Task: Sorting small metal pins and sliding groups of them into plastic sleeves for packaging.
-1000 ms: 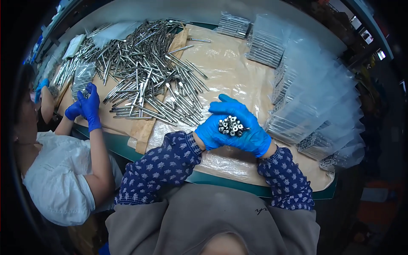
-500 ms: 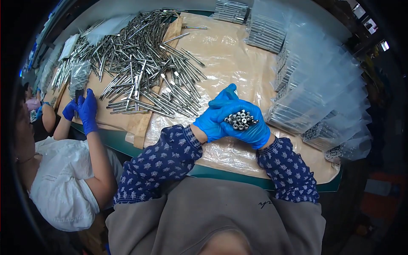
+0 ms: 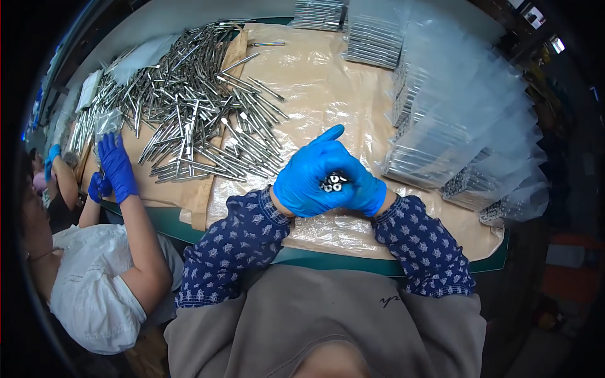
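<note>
Over the middle of the table, my two blue-gloved hands are pressed together around a bundle of metal rods point(image 3: 333, 183). Only a few round, hollow rod ends show, in the dark gap between the gloves; the rest of the bundle is hidden. My left hand point(image 3: 304, 179) curls around the near side with its back toward me. Behind it and to the right, my right hand point(image 3: 367, 187) closes around the same bundle. A big loose pile of thin silvery metal rods point(image 3: 183, 94) lies to the left, some with white tips.
Clear plastic bags of rods point(image 3: 419, 157) stand in a row along the right, with stacked rods point(image 3: 375, 41) behind. Brown paper under plastic film point(image 3: 315, 82) covers the green table point(image 3: 315, 258). At left, a co-worker's purple-gloved hand point(image 3: 118, 165) is near a clear bag point(image 3: 108, 123).
My left hand has come round to the near side of the bundle, covering most of the rod ends that showed in my right hand. The co-worker's upper hand has opened out flat.
</note>
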A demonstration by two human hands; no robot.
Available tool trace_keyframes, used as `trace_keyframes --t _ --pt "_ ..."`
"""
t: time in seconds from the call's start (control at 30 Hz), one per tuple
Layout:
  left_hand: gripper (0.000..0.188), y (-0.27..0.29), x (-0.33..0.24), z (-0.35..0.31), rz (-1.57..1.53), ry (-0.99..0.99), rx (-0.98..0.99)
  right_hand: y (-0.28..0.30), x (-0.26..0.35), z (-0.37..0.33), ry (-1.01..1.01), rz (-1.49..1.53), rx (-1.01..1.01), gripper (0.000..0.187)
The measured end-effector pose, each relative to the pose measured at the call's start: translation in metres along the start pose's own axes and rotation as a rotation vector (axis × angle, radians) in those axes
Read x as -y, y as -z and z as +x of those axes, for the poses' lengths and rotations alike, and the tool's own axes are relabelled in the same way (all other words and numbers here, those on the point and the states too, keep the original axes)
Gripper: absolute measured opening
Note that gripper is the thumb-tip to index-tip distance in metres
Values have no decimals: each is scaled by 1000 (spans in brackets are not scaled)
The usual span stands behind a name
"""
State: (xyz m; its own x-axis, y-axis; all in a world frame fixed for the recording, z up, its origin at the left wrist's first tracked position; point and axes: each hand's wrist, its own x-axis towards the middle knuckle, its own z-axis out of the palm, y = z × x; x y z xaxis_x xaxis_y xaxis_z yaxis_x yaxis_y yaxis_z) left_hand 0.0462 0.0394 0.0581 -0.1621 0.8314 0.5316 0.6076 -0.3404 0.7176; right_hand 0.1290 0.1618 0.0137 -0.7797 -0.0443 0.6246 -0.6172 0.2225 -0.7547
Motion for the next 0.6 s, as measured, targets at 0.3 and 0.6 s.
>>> trace_keyframes --t 0.3,0.6 --pt "35 -22 -1 3 -143 97 -479 -10 -6 -1 -374 -181 -147 37" --pt "20 -2 4 12 -18 -68 -70 11 -6 3 72 -88 117 52"
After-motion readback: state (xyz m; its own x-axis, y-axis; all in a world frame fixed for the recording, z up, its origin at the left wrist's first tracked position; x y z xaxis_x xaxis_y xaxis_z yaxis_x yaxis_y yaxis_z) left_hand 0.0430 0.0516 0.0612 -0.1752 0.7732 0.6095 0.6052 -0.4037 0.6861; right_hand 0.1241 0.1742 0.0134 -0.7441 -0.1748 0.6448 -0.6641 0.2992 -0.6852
